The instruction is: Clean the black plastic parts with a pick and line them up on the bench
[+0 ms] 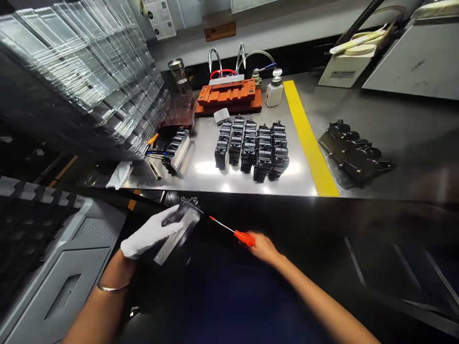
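My left hand [154,231], in a white glove, is closed around a black moulded part [184,217] with a pale flat strip along its side, held tilted in front of the bench edge. My bare right hand [263,247] grips a screwdriver [245,237] by its red handle. The screwdriver's shaft points up and left toward the upper end of the held part, and its red-marked tip is near that part. On the bench above stand several similar black parts [249,148] in a row. Another black part [177,152] with a pale side lies to their left.
An orange fixture [227,95] sits behind the row, beside a white pump bottle [274,91]. Yellow tape [308,138] crosses the bench, with a black part [355,153] to its right. Stacked clear trays [89,71] rise at left above a grey crate [79,243].
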Demonstrator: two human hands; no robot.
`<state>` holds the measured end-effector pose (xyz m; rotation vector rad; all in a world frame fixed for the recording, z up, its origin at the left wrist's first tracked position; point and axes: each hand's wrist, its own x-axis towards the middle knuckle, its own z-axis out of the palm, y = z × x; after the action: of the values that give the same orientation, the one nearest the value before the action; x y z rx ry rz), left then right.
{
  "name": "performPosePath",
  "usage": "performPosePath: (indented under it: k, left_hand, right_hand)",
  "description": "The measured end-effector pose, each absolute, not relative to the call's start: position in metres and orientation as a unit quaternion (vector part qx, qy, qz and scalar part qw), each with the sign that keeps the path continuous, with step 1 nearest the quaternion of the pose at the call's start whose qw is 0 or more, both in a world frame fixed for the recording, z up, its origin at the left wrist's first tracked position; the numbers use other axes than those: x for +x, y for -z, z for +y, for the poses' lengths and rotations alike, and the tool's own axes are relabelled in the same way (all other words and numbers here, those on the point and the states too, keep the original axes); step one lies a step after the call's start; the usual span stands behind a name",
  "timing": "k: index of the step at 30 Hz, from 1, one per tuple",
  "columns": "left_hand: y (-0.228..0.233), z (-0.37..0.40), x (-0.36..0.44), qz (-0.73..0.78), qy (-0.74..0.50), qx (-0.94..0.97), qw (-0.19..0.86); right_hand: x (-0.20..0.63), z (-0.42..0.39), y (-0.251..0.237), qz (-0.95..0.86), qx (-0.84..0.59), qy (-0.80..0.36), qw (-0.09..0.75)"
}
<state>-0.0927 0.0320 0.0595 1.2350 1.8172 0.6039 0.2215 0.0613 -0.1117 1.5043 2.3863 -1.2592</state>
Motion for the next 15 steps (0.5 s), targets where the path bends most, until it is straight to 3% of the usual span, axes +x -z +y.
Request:
performPosePath:
  k: [4,9,15]
  left_hand:
    - [-0.101,0.125,-0.076,0.715,-0.295,0.58,0.254]
    - [-0.092,0.237,-0.045,0.725,-0.19,0.645,0.146]
    - [-0.113,0.259,-0.054,0.782,-0.139,0.606,0.035]
  right_hand:
    - [0.215,0.058,0.127,0.779,0.489,0.39,0.03]
    - [0.206,0.056,0.136,0.78,0.509,0.362,0.022]
    - [0.218,0.055,0.137,0.772,0.529,0.352,0.008]
